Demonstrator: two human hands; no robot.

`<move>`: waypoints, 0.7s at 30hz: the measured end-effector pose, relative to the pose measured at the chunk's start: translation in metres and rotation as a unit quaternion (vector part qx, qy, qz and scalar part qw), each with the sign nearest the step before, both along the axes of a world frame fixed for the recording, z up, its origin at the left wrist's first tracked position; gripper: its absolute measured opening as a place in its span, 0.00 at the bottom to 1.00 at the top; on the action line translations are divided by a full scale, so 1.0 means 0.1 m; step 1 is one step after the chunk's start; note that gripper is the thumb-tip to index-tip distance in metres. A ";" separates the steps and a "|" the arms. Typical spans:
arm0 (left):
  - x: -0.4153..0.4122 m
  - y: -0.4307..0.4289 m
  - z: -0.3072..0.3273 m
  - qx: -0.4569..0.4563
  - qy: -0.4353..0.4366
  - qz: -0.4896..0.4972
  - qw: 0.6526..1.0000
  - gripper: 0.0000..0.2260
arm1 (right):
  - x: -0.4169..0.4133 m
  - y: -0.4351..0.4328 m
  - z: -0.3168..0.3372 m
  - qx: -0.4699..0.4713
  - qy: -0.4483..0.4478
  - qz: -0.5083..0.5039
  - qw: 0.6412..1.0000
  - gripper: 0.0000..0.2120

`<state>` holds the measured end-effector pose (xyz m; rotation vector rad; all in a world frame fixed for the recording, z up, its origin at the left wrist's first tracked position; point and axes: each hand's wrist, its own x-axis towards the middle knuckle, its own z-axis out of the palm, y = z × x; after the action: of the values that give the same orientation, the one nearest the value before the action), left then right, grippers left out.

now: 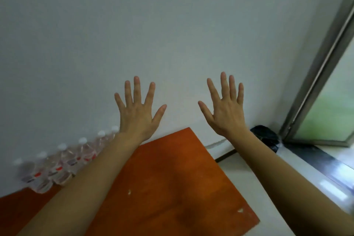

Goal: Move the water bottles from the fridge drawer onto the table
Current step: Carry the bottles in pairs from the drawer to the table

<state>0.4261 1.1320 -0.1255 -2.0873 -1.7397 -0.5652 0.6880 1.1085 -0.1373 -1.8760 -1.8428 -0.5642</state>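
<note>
Several clear water bottles (63,163) with white caps and red-and-purple labels stand in a row along the wall on the far left of the orange-brown table (172,174). My left hand (137,113) is raised above the table's far edge, fingers spread, holding nothing. My right hand (224,110) is held up at the same height to the right, also spread and empty. My left forearm hides the right end of the bottle row. No fridge drawer is in view.
A plain white wall fills the background. A window with a grey metal frame (314,74) and its sill lie at the right. A dark bag-like object (266,137) sits in the corner below the window. Pale floor shows right of the table.
</note>
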 end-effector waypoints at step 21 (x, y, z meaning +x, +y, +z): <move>3.56 -3.25 -0.30 -0.073 0.019 -0.573 0.816 0.36 | 1.62 -5.28 -0.38 -0.009 0.018 -0.509 0.860 0.40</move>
<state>0.7821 0.8073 -0.1557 -3.0748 -0.2864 -0.6603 0.8497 0.5806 -0.1751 -2.7594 -0.6710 -0.8072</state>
